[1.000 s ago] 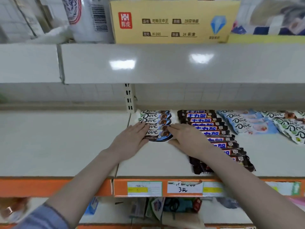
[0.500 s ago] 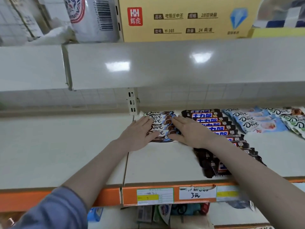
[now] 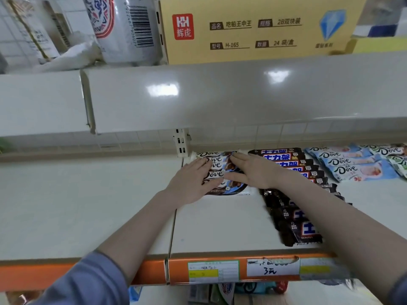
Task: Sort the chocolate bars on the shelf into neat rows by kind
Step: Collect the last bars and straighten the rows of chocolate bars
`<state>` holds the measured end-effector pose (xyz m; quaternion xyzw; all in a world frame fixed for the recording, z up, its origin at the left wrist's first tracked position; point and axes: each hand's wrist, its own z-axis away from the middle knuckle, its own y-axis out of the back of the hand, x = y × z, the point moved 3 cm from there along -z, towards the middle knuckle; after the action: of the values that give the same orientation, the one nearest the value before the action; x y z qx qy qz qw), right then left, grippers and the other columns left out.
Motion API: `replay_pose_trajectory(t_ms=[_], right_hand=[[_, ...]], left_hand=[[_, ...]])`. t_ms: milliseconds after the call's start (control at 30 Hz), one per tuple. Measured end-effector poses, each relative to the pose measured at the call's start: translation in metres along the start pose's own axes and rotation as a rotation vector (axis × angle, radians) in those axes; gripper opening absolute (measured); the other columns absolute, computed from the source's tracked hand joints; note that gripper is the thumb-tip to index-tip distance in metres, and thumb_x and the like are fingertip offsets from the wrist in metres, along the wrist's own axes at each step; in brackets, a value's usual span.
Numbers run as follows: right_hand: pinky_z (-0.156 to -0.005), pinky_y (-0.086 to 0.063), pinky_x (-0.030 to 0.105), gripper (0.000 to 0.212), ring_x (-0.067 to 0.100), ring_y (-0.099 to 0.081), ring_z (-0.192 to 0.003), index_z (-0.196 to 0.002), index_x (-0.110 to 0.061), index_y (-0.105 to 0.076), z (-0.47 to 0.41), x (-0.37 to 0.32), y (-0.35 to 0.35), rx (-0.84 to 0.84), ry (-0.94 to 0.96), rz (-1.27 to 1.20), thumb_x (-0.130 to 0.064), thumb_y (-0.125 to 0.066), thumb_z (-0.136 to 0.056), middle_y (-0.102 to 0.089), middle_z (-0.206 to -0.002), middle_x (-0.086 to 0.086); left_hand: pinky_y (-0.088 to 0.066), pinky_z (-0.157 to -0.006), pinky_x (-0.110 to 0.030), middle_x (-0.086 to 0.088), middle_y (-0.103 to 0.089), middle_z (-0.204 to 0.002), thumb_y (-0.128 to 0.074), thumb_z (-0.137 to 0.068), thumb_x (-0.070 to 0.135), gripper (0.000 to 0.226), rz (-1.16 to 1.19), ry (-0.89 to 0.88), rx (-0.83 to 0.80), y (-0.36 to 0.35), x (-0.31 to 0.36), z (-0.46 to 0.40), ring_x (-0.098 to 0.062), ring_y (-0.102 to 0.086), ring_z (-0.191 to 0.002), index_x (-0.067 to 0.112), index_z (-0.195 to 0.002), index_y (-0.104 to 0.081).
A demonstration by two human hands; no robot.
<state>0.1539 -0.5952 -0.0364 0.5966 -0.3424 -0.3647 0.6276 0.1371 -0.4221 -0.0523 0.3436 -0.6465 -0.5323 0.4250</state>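
Observation:
A row of dark brown and blue Dove bars [image 3: 217,172] lies near the back of the white shelf [image 3: 220,221]. My left hand [image 3: 190,181] rests flat on the row's left end, and my right hand [image 3: 251,170] lies flat on its right end, fingers straight. Right of it runs a long row of dark Snickers-type bars [image 3: 293,208] toward the shelf front, partly hidden by my right forearm. Further right lie light blue Dove bars [image 3: 354,166] and green-and-white Dove bars [image 3: 396,157] at the frame edge.
The upper shelf's white front panel [image 3: 220,95] overhangs close above the bars. A yellow carton [image 3: 253,29] and white sacks [image 3: 123,29] stand on it. The orange shelf edge [image 3: 152,271] carries price labels [image 3: 273,266]. More goods sit on the shelf below.
Both hands have slid the dark Dove row toward the back of the shelf, and the camera has moved closer.

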Motion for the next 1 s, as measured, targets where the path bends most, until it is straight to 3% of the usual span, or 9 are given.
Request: replay_pose_trajectory(t_ms=[167,300,467,700,833,1000], right_hand=[[-0.109,-0.028,0.036,0.071,0.022,-0.036,-0.131,-0.134,-0.007,-0.04,0.0,0.0,-0.002,0.041,-0.023,-0.014,-0.06,-0.026,-0.09,-0.039,-0.144,0.01],[-0.108,-0.03,0.036,0.071,0.023,-0.039,-0.128,-0.134,-0.005,-0.04,0.007,0.001,0.001,0.052,-0.048,-0.027,-0.059,-0.025,-0.09,-0.043,-0.14,0.012],[-0.105,-0.033,0.038,0.072,0.031,-0.044,-0.122,-0.127,-0.004,-0.048,0.049,0.028,0.008,0.254,-0.179,-0.041,-0.059,-0.024,-0.088,-0.051,-0.131,0.016],[-0.101,-0.036,0.037,0.052,0.027,-0.047,-0.12,-0.13,-0.017,-0.047,0.136,0.102,0.0,0.328,-0.347,-0.014,-0.051,-0.036,-0.091,-0.051,-0.133,0.01],[-0.094,-0.037,0.036,0.045,0.029,-0.052,-0.112,-0.122,-0.016,-0.053,0.182,0.149,-0.004,0.362,-0.391,-0.017,-0.046,-0.039,-0.092,-0.057,-0.123,0.009],[-0.09,-0.04,0.038,0.034,0.034,-0.056,-0.106,-0.113,-0.011,-0.061,0.228,0.213,-0.006,0.401,-0.371,-0.007,-0.033,-0.052,-0.09,-0.061,-0.113,0.015]], left_hand=[[-0.017,-0.116,-0.037,-0.004,-0.018,-0.157,-0.03,-0.095,0.054,0.069,-0.026,0.005,0.006,-0.004,0.001,0.002,-0.016,-0.011,-0.145,0.011,-0.148,-0.02],[-0.016,-0.115,-0.04,-0.004,-0.02,-0.156,-0.027,-0.095,0.054,0.068,-0.094,0.02,0.002,-0.003,0.005,-0.001,-0.018,-0.012,-0.145,0.011,-0.148,-0.02],[-0.016,-0.114,-0.039,-0.006,-0.025,-0.152,-0.024,-0.095,0.053,0.06,-0.152,0.049,0.039,-0.006,0.027,-0.001,-0.02,-0.012,-0.144,0.016,-0.142,-0.031],[-0.014,-0.115,-0.038,-0.008,-0.025,-0.154,-0.031,-0.092,0.059,0.068,-0.048,0.04,0.106,-0.008,0.117,-0.012,-0.024,-0.018,-0.143,0.017,-0.145,-0.028],[-0.011,-0.117,-0.039,-0.006,-0.015,-0.158,-0.03,-0.092,0.06,0.071,-0.041,0.02,0.058,-0.015,0.181,-0.026,-0.023,-0.011,-0.145,0.019,-0.148,-0.02],[-0.014,-0.118,-0.039,-0.008,-0.021,-0.156,-0.03,-0.094,0.055,0.067,-0.066,0.001,0.053,-0.024,0.256,-0.053,-0.024,-0.016,-0.144,0.015,-0.147,-0.024]])
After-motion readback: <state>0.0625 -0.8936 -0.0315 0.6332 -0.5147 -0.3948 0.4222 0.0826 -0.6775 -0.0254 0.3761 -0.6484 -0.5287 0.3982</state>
